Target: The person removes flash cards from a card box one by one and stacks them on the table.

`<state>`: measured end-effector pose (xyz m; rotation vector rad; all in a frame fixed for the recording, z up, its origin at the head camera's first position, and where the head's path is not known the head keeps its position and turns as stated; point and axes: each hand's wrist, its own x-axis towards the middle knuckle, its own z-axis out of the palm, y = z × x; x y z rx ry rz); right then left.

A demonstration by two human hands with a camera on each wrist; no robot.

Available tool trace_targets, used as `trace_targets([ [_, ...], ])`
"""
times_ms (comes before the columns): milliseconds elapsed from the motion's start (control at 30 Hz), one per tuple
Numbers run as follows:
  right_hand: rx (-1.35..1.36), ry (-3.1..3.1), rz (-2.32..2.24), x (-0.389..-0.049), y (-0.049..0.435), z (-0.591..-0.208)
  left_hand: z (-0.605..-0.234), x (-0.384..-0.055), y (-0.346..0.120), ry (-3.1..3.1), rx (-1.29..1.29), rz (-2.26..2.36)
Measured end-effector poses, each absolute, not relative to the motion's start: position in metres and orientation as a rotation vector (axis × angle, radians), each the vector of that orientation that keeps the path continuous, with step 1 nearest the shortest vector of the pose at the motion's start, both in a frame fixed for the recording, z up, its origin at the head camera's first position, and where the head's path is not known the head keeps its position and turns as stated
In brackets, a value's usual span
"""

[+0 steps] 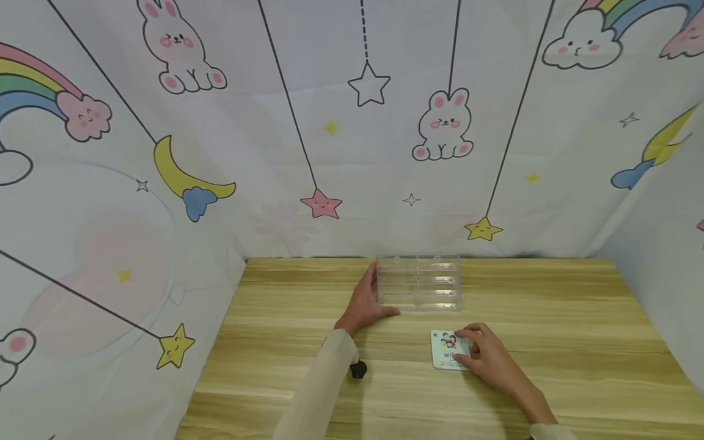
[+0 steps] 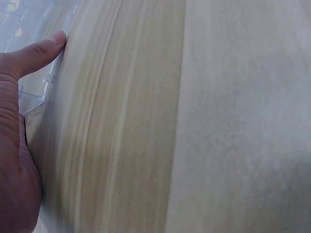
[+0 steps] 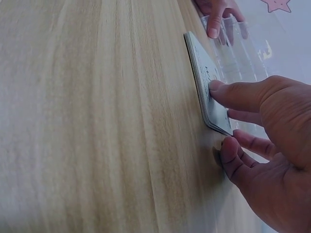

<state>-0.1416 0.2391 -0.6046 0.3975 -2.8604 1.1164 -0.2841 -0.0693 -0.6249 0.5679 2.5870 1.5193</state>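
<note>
Near the back of the wooden table stands a clear plastic rack [image 1: 419, 284] with two columns of slots. My left hand [image 1: 367, 304] grips its left end, the thumb along the front edge and the fingers at the far side. In the left wrist view that thumb [image 2: 46, 47] touches the rack's edge. Closer to me is a small stack of pale cards [image 1: 443, 354]; the top one bears a picture of people and a partly covered word. My right hand [image 1: 491, 359] holds the stack by its right side, with the thumb [image 3: 238, 94] over the top card.
The wood-grain table [image 1: 286, 342] meets a white cloth backdrop [image 1: 385, 140] printed with rabbits, stars and rainbows at the back. Cloth also hangs along the left and right sides. A black object [image 1: 359, 369] sits at the left wrist, below the sleeve [image 1: 321, 379].
</note>
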Motion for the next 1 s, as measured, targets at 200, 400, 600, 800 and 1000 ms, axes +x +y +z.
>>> trace_targets([
  [200,0.376,-2.856,1.139,-0.143,0.239,-0.605,-0.625,-0.285,-0.072,2.621,0.579,1.472],
  [400,0.350,-2.834,1.192,-0.147,0.240,-0.604,-0.622,-0.280,-0.081,2.670,0.526,1.412],
  [600,0.320,-2.868,1.248,-0.147,0.249,-0.603,-0.624,-0.272,-0.094,2.692,0.497,1.305],
  [800,0.408,-2.949,1.207,-0.144,0.254,-0.597,-0.613,-0.256,-0.113,2.735,0.618,1.041],
  [1000,0.538,-2.968,0.893,-0.140,0.259,-0.577,-0.579,-0.236,-0.129,2.856,0.904,0.569],
])
